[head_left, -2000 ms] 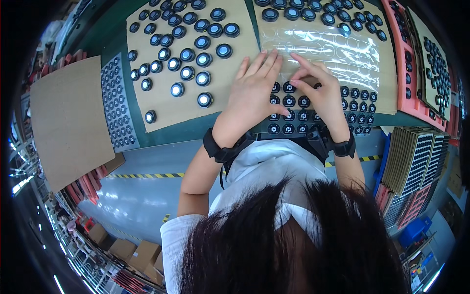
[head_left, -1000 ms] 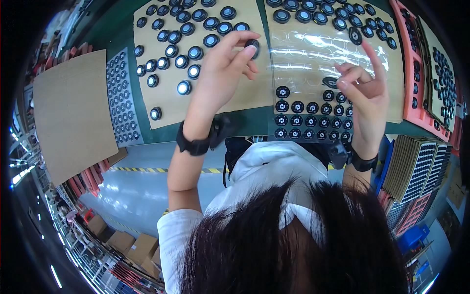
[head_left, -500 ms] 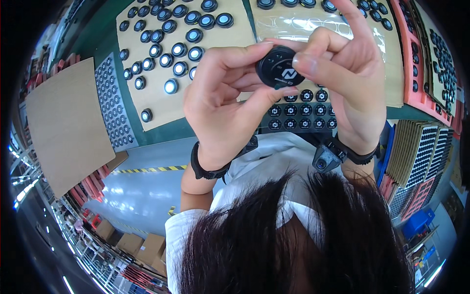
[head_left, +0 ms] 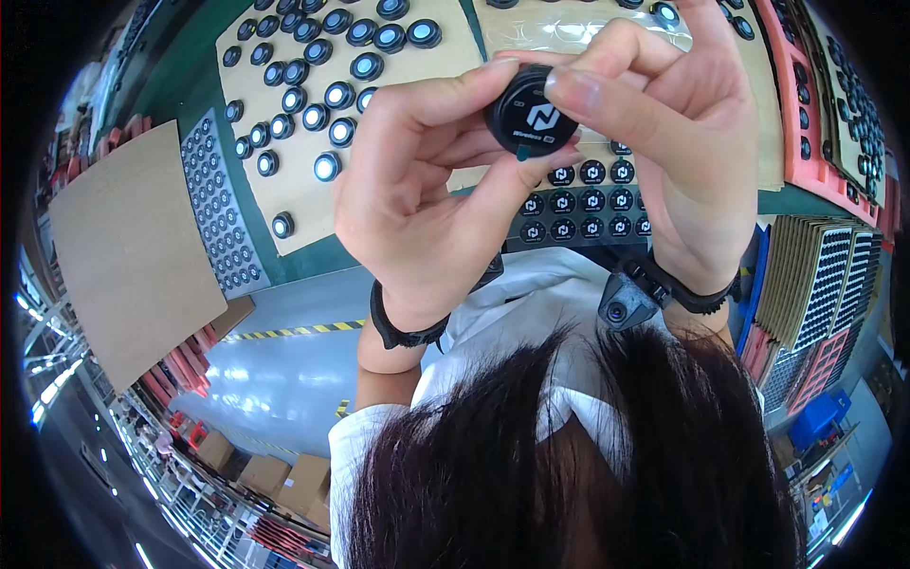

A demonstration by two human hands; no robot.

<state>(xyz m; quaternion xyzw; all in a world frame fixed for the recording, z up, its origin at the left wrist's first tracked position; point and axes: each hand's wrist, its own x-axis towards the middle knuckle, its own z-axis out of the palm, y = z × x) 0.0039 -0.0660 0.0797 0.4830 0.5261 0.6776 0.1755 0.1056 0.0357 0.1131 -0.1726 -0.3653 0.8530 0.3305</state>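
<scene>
A round black disc [head_left: 517, 116] with a white logo and small print on its face is held up in front of me between both hands. My left hand [head_left: 403, 199] closes round its left side, with the thumb along the lower rim. My right hand [head_left: 697, 152] grips its upper right edge, the thumb lying over part of the face. A small green tab shows at the disc's lower edge. Just below the hands lies a sheet of round black stickers [head_left: 578, 216] bearing the same logo.
Many black discs with pale round centres [head_left: 328, 167] stand on a cardboard sheet [head_left: 322, 213] at the left. Beside it are another sticker sheet [head_left: 223, 209] and a large cardboard piece [head_left: 133, 251]. A pink tray [head_left: 791, 152] and stacked cardboard layers [head_left: 796, 284] stand at the right.
The disc has moved slightly up and left and turned, so its face shows more fully. Both hands keep their grip on it.
</scene>
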